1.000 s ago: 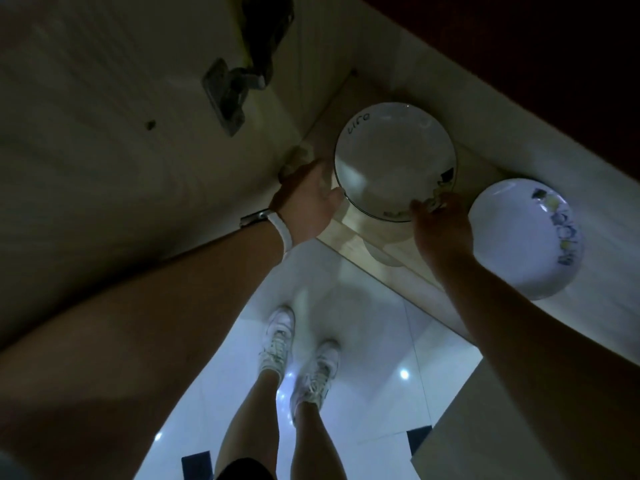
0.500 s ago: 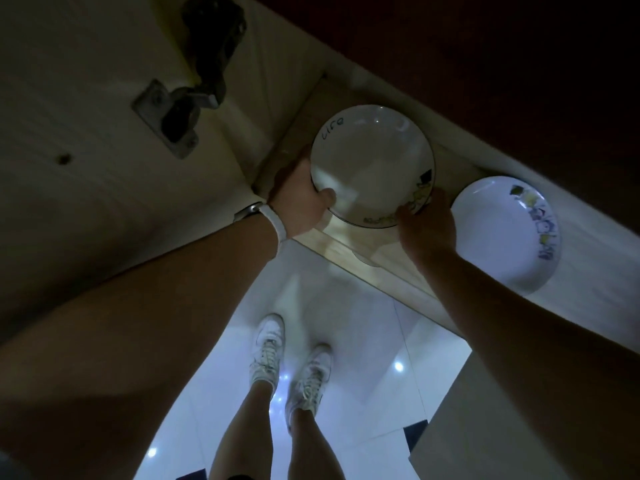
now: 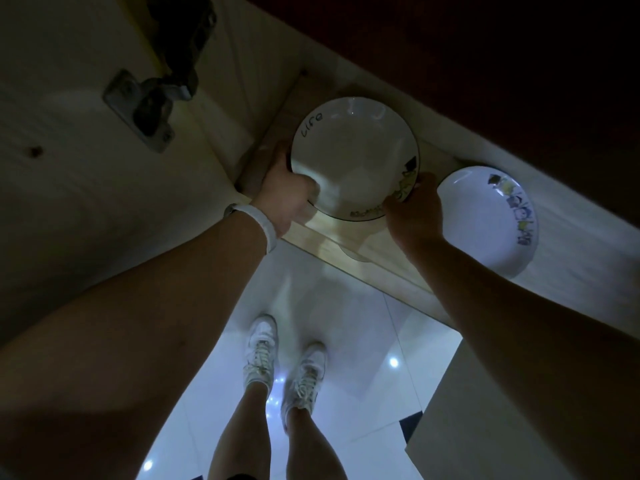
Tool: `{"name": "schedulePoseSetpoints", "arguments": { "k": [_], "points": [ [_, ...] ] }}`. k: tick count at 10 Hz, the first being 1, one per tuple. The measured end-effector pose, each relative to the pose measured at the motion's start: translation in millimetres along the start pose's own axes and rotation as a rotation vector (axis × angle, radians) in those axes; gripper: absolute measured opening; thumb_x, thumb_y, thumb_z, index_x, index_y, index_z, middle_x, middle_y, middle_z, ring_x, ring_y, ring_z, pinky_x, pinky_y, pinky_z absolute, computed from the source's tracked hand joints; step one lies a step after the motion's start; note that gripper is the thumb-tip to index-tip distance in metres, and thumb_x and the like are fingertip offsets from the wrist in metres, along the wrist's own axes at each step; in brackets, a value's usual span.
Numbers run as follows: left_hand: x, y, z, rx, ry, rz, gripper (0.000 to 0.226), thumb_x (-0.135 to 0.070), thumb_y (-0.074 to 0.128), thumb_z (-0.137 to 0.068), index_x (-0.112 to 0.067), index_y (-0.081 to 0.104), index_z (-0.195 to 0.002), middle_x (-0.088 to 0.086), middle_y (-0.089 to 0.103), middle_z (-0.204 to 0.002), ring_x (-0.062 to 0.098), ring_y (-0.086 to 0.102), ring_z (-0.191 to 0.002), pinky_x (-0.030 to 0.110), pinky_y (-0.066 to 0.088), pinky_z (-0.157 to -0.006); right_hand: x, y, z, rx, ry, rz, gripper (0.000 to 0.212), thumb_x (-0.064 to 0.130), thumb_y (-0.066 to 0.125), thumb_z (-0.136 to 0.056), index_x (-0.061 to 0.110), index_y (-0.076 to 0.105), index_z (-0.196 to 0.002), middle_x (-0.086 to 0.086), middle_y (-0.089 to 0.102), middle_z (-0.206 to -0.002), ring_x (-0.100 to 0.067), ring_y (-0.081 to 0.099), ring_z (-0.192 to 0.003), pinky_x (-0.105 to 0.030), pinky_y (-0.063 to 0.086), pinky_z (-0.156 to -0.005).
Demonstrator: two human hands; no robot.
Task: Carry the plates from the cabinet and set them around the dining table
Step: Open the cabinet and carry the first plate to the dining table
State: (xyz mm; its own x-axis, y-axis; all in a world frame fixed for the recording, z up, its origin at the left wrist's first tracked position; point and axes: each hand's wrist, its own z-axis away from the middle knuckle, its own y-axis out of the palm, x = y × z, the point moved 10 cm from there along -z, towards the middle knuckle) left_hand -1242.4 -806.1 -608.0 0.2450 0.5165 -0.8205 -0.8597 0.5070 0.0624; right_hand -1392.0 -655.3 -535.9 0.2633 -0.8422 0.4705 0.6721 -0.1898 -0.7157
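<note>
A white plate with the word "Life" and a small cartoon on its rim sits at the front of the dim cabinet shelf. My left hand grips its left rim, thumb over the edge. My right hand holds its lower right rim. Both hands clasp this plate. A second white plate with cartoon figures along its right rim lies on the shelf just right of my right hand, untouched. What is under the held plate is hidden.
The open cabinet door with a metal hinge stands at the left. Another door panel juts in at the lower right. My feet in white sneakers stand on a glossy white tile floor below the shelf.
My left thumb has closed further over the plate's left rim and both hands now grip it more firmly. The view has shifted slightly; the second plate has not moved.
</note>
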Motion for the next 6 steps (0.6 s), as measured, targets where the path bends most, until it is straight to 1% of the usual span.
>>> {"name": "schedulePoseSetpoints", "arguments": {
  "k": [1,2,3,4,5,6],
  "points": [
    [3,-6,-2,-0.055,-0.067,0.027,0.075,-0.002,0.062,-0.059,-0.017,0.049,-0.131,0.011,0.068,-0.108,0.032,0.066,-0.096,0.053,0.058,-0.077,-1,3,-11,-0.026,-0.092,-0.034,0.044,0.016,0.045,-0.099,0.017,0.021,-0.061,-0.032,0.059,-0.115,-0.046,0.056,-0.109,-0.053,0.044,-0.096],
    [4,-8,0,-0.045,-0.116,0.009,0.043,0.000,0.054,-0.085,-0.017,0.049,-0.124,0.013,0.063,-0.102,0.030,0.062,-0.098,0.055,0.053,-0.089,-2,0,-11,-0.090,-0.128,-0.248,0.029,0.006,0.055,-0.088,0.021,0.038,-0.069,-0.021,0.065,-0.103,-0.038,0.063,-0.097,-0.050,0.054,-0.086],
    [-7,-21,7,-0.148,-0.026,-0.066,0.060,0.006,0.049,-0.085,-0.018,0.038,-0.138,0.008,0.062,-0.117,0.026,0.062,-0.102,0.043,0.057,-0.084,-5,0,-4,-0.069,-0.122,-0.497,0.029,-0.003,0.056,-0.083,0.024,0.047,-0.088,-0.004,0.062,-0.101,-0.024,0.065,-0.095,-0.034,0.058,-0.073],
    [-19,-26,21,-0.149,0.086,-0.109,0.060,0.006,0.052,-0.079,-0.015,0.042,-0.134,0.006,0.064,-0.117,0.024,0.064,-0.103,0.040,0.059,-0.080,-13,8,1,-0.011,-0.092,-0.710,0.050,-0.004,0.057,-0.081,0.021,0.042,-0.121,-0.001,0.059,-0.119,-0.017,0.062,-0.105,-0.025,0.058,-0.063],
    [-32,-25,43,-0.150,0.165,-0.107,0.054,0.009,0.051,-0.079,-0.015,0.045,-0.126,0.004,0.063,-0.115,0.018,0.063,-0.104,0.038,0.057,-0.087,-18,8,14,0.022,-0.087,-0.906,0.064,-0.014,0.053,-0.079,0.021,0.040,-0.131,0.000,0.059,-0.124,-0.020,0.061,-0.112,-0.035,0.060,-0.070],
    [-37,-29,72,-0.163,0.204,-0.088,0.046,0.013,0.052,-0.083,-0.021,0.043,-0.114,-0.006,0.058,-0.108,0.004,0.058,-0.097,0.030,0.054,-0.089,-17,-1,34,0.008,-0.115,-0.959,0.065,-0.014,0.056,-0.078,0.021,0.041,-0.132,-0.006,0.059,-0.128,-0.023,0.061,-0.115,-0.046,0.060,-0.076]
  ]
}}
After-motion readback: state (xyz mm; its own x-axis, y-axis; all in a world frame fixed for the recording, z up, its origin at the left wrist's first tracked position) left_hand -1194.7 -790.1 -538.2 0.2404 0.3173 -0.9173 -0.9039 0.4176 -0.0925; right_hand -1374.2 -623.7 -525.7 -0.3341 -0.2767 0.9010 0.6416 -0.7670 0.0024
